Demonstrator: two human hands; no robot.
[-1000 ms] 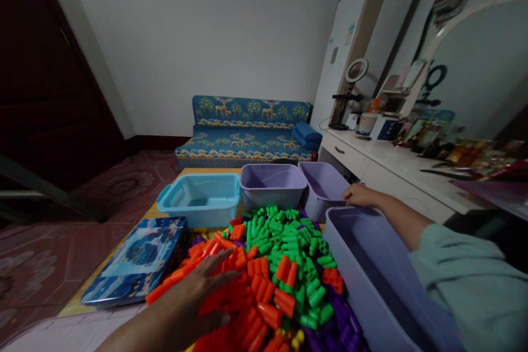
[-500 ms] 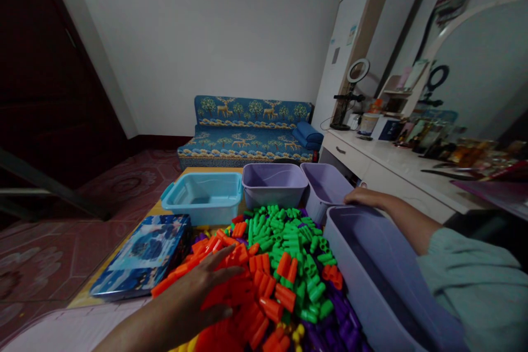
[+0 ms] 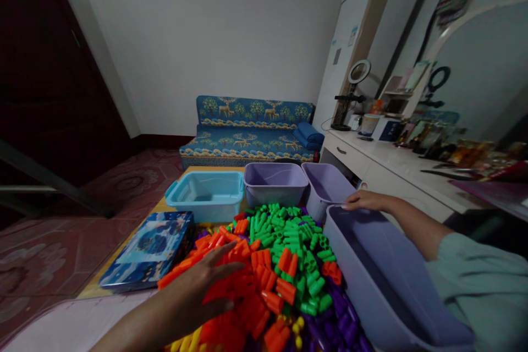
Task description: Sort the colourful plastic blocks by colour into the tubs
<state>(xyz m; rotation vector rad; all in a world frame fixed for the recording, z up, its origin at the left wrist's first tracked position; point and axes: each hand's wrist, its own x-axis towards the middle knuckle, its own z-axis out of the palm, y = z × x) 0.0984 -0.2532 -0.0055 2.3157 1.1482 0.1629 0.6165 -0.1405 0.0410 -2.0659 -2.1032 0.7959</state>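
Note:
My left hand (image 3: 206,280) is over the heap of orange pieces (image 3: 247,280), its fingers spread and holding nothing. My right hand (image 3: 365,199) grips the far rim of the long purple bin (image 3: 363,280) at the right, its fingers closed on the edge. Green pieces (image 3: 289,231) lie in the middle, purple pieces (image 3: 338,319) beside the long bin, and a few yellow pieces (image 3: 297,330) near the front. The inside of the long bin shows no pieces.
A light blue basin (image 3: 210,210) and two smaller purple bins (image 3: 275,195) (image 3: 324,184) line the table's far side. A blue patterned box (image 3: 150,247) lies at the left. Beyond are a sofa (image 3: 251,140) and a white dresser (image 3: 383,170).
The view has shifted slightly. My right hand stays on the bin's far rim, and my left hand keeps hovering over the orange pieces with its fingers spread.

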